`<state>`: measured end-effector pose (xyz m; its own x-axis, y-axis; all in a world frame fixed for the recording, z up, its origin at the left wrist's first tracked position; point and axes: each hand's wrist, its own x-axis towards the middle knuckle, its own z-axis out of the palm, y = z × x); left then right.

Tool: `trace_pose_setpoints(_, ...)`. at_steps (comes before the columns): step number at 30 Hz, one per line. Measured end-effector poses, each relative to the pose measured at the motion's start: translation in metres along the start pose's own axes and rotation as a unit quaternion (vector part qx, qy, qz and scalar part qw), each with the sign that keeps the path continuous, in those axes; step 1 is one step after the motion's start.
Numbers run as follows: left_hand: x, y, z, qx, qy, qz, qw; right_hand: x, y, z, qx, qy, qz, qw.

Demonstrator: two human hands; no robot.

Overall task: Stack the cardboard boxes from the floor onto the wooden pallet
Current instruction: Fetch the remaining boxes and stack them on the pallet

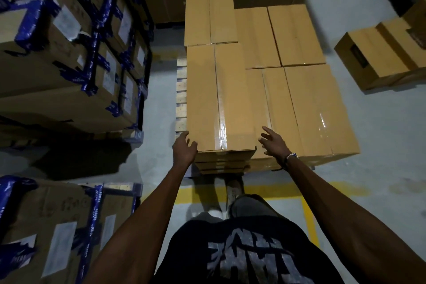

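Observation:
A long tan cardboard box (221, 97) sealed with clear tape lies on top of the near-left column of boxes on the wooden pallet (181, 97). My left hand (184, 148) touches its near-left corner with fingers spread. At the near-right corner my right hand (274, 143) hovers, fingers apart, just off the cardboard. Another tall box (209, 10) tops the far-left column. Lower boxes (315, 108) fill the pallet's right side.
Stacks of cartons with blue tape (69, 53) stand close on the left, and another such stack (57, 226) is at the near left. Loose boxes (380, 55) sit on the grey floor at the right. Yellow floor lines (309, 214) run by my feet.

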<state>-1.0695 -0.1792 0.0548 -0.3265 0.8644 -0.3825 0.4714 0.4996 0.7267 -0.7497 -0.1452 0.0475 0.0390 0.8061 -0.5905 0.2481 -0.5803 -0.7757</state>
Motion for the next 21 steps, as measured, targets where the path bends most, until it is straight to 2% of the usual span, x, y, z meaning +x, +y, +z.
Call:
trace_pose_setpoints(3,-0.011,0.026,0.0,-0.007,0.022,0.063,0.998,-0.021,-0.007,-0.019,0.067,0.048,-0.012,0.997)
trace_pose_setpoints(10,-0.034,0.096,0.026,-0.072,-0.042,0.152,0.985,-0.086,0.005,-0.085,0.166,0.145,-0.047,0.974)
trace_pose_setpoints(16,-0.069,0.161,0.083,-0.087,-0.118,0.213,0.966,-0.135,0.038,-0.157,0.232,0.235,-0.066,0.942)
trace_pose_setpoints(21,-0.103,0.212,0.156,-0.091,-0.158,0.245,0.952,-0.167,0.071,-0.238,0.256,0.286,-0.074,0.92)
